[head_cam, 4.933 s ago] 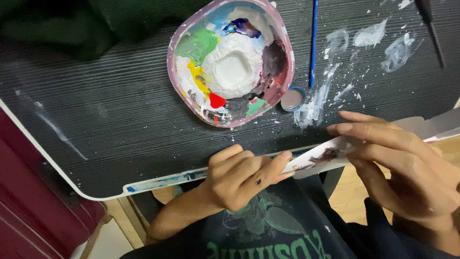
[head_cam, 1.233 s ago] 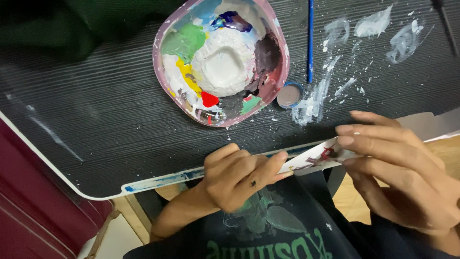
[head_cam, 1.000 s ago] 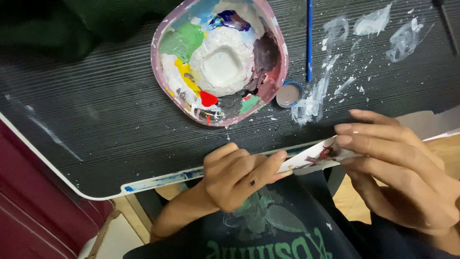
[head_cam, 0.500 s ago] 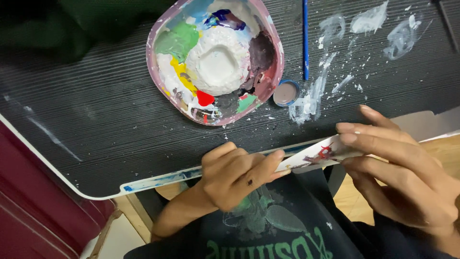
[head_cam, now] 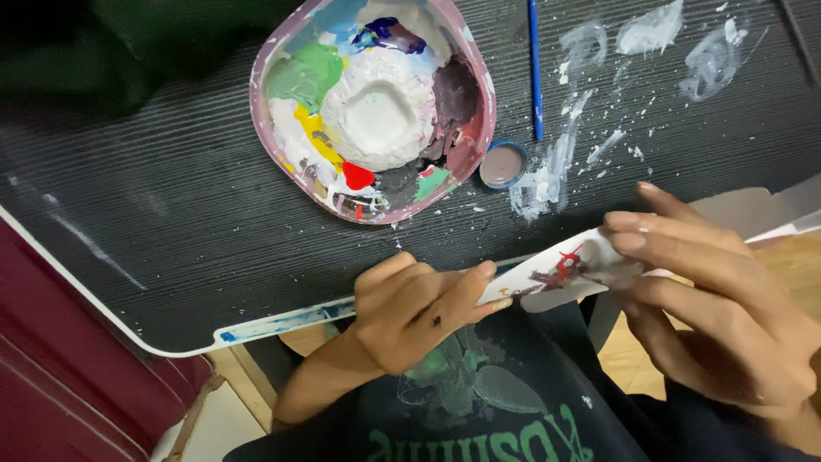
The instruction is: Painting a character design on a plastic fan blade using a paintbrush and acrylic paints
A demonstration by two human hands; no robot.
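My left hand (head_cam: 410,308) and my right hand (head_cam: 718,299) both pinch a small white paper piece (head_cam: 560,269) with red and dark paint marks on it. They hold it just off the near edge of the black ribbed table (head_cam: 171,214), over my lap. The left fingers grip its left end, the right fingers lie over its right end. Farther back on the table stands a pink paint palette bowl (head_cam: 374,107) smeared with green, yellow, red, blue and brown paint and a white mound in its middle.
A blue-handled paintbrush (head_cam: 534,68) lies to the right of the palette, with a small round cap (head_cam: 502,164) of brownish paint below it. White paint smears (head_cam: 650,34) spot the table's right part. A dark green cloth (head_cam: 103,43) lies at the far left.
The view has drifted, so the palette now sits slightly lower and left in the picture. Both hands keep hold of the paper piece with only small finger shifts.
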